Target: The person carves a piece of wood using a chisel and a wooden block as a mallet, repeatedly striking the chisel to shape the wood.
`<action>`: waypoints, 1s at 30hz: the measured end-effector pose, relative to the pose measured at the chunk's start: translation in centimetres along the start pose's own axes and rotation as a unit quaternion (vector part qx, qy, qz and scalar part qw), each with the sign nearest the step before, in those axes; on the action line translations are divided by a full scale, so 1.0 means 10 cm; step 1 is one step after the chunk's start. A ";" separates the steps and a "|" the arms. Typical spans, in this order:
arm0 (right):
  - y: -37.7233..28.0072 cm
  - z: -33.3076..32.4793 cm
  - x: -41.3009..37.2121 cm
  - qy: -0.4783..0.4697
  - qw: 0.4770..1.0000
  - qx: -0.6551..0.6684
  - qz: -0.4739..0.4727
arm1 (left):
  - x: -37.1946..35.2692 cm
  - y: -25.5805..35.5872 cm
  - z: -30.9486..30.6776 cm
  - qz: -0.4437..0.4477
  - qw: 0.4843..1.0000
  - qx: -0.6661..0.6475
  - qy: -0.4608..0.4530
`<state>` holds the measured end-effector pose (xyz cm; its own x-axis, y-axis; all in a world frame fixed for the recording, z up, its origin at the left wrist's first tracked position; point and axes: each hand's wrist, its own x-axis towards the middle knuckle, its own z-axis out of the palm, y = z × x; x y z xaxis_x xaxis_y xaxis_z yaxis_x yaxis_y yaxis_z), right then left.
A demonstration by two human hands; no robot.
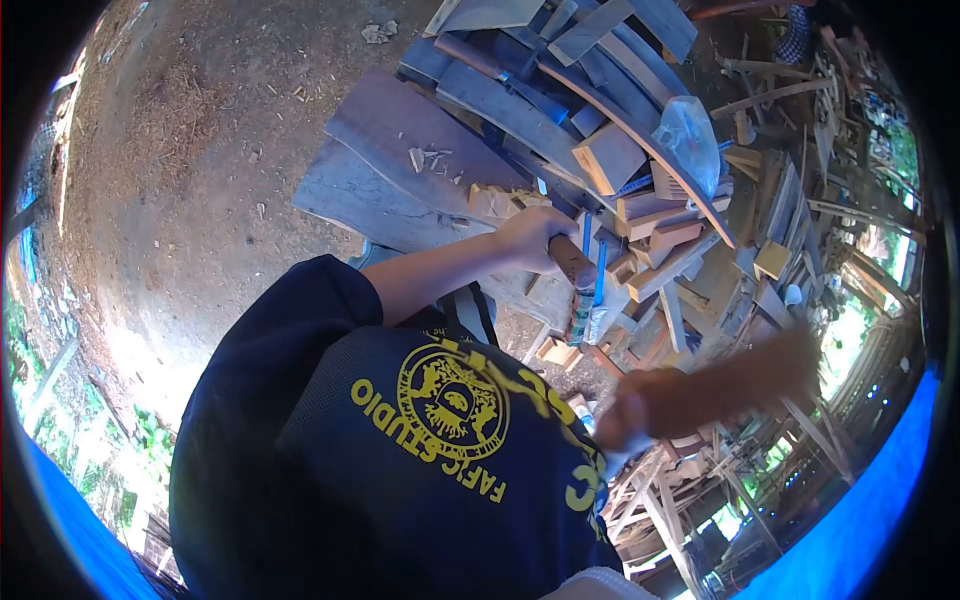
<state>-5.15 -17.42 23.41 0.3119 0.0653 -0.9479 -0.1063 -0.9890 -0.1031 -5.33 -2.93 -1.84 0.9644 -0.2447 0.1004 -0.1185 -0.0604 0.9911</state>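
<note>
A brown tool handle [573,264] lies near the middle of the view, its wrapped end angled toward 5 o'clock. The left hand [535,240] is closed around it; its far end is hidden. At 4 o'clock, the right hand [628,412] is closed on a brown wooden piece [745,383], blurred and apart from the handle. A pale block [497,202] sits at 10 o'clock beside the left hand, with a broad board [400,135] beyond it. Wood offcuts [672,238] are piled at 2 o'clock, below a clear plastic bag [688,143]. The dark shirt [390,480] fills 7 o'clock.
</note>
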 end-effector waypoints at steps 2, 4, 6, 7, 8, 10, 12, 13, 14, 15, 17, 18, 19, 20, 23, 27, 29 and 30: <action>0.32 0.05 0.04 -0.220 0.947 -0.226 -0.054 | 0.01 -0.01 -0.02 -0.028 0.998 0.018 -0.045; 0.30 0.61 0.38 0.119 0.991 0.024 -0.056 | 0.01 -0.02 0.01 -0.002 1.000 0.013 -0.018; -0.02 1.45 0.77 0.436 0.858 0.267 -0.050 | -0.01 -0.02 0.02 0.023 1.000 0.008 0.012; 0.22 1.61 0.83 0.569 0.731 0.375 -0.041 | -0.05 -0.02 0.03 0.026 0.999 0.004 0.019; 0.25 1.50 0.77 0.569 0.731 0.374 -0.044 | -0.04 -0.01 0.02 0.030 0.999 0.004 0.029; 0.40 1.16 0.51 0.474 0.797 0.372 -0.044 | -0.02 0.00 -0.02 -0.004 1.000 0.006 0.007; 0.53 1.03 0.27 0.578 0.690 0.359 -0.248 | 0.02 -0.02 -0.02 -0.033 0.999 0.007 -0.014; 0.66 0.84 0.23 0.686 0.592 0.244 -0.347 | 0.01 -0.05 0.00 -0.011 1.000 0.011 -0.010; 0.66 0.91 0.27 0.685 0.593 0.245 -0.346 | -0.03 -0.06 0.02 0.008 1.000 0.015 -0.007; 0.62 1.06 0.36 0.662 0.649 0.245 -0.284 | -0.03 -0.06 0.03 0.007 1.000 0.015 -0.008; 0.53 1.45 0.61 0.605 0.743 0.239 -0.157 | -0.02 -0.04 0.04 0.021 1.000 0.002 0.020; 0.48 1.58 0.70 0.570 0.782 0.232 -0.092 | -0.02 -0.03 0.02 0.022 1.000 0.002 0.020; 0.47 1.62 0.75 0.532 0.817 0.223 -0.029 | -0.02 -0.03 -0.01 0.019 1.000 -0.004 0.015; 0.45 1.61 0.73 0.530 0.817 0.224 -0.029 | -0.05 -0.02 -0.03 0.012 1.000 -0.010 0.006; 0.14 1.21 0.44 0.478 0.766 0.405 -0.141 | -0.04 0.03 -0.03 -0.024 0.999 -0.038 0.018; 0.70 1.01 0.24 0.445 0.638 0.335 -0.532 | -0.03 0.08 0.00 -0.033 0.999 -0.026 0.000; 0.00 1.04 0.05 0.565 0.482 0.428 -0.516 | -0.03 0.10 -0.05 -0.030 0.999 0.010 0.005; -0.04 1.17 0.17 0.566 0.481 0.429 -0.515 | -0.04 0.09 -0.05 -0.030 0.999 0.011 0.003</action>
<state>-15.61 -15.34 18.34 0.8784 -0.1326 0.4591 0.4553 -0.0595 -0.8883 -5.68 -2.40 -0.94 0.9712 -0.2344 0.0418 -0.0659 -0.0961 0.9932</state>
